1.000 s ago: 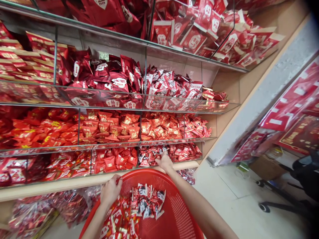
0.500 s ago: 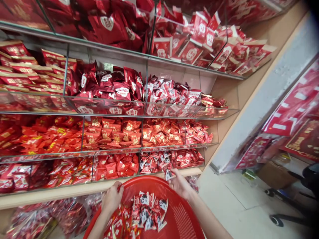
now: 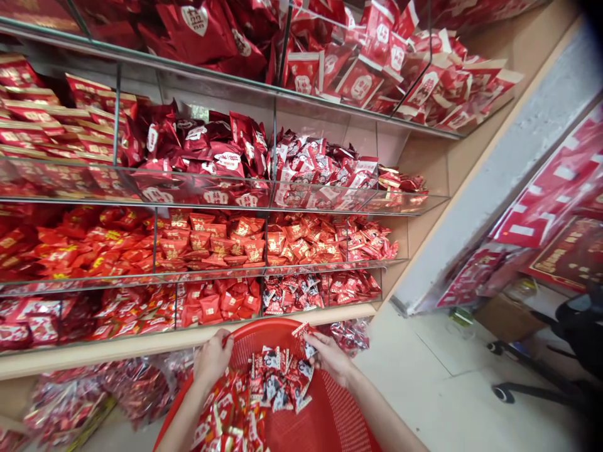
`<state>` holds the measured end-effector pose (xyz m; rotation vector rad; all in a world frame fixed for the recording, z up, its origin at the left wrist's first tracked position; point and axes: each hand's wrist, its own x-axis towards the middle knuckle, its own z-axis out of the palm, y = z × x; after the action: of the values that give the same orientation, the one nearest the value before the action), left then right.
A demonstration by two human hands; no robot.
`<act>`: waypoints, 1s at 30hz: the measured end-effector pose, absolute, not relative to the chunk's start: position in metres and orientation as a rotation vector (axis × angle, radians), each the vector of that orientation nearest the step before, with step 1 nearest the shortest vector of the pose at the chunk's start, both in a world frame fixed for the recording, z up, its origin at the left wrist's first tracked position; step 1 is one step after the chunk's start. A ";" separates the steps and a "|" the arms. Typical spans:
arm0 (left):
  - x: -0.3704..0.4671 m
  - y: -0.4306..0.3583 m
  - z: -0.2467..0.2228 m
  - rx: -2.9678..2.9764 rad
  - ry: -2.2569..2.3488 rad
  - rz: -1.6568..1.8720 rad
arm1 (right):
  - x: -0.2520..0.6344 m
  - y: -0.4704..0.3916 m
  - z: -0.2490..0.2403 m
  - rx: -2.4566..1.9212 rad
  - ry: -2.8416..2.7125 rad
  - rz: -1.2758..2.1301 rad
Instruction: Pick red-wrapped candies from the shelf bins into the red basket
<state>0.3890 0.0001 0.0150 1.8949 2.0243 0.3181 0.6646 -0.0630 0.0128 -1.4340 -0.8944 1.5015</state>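
My left hand grips the red basket rim; my right hand has come back from the lowest shelf, fingers pinching 1 red packet over the basket's pile

Bright, even light falls from above with soft shadows, glare streaks the glass shelf fronts across the middle and the glossy red packets, straight lines bow at the wide-angle edges, the right side is smeared with blur, and the upper right corner darkens.
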 end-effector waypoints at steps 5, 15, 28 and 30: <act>0.389 0.001 0.014 1.890 2.016 0.321 | 0.655 -0.069 -0.008 -1.599 -1.023 1.350; 0.389 -0.002 0.015 1.917 2.016 0.315 | 0.647 -0.049 -0.025 -2.017 -1.581 0.760; 0.390 0.001 0.014 1.910 1.996 0.284 | 0.662 -0.017 0.035 -2.135 -1.734 0.227; 0.390 0.001 0.014 1.915 1.998 0.284 | 0.669 0.002 0.041 -2.203 -1.651 0.237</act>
<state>0.3901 0.0008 0.0142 1.9150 1.9980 0.2839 0.6693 0.0017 0.0411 -2.2028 -1.6508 0.2368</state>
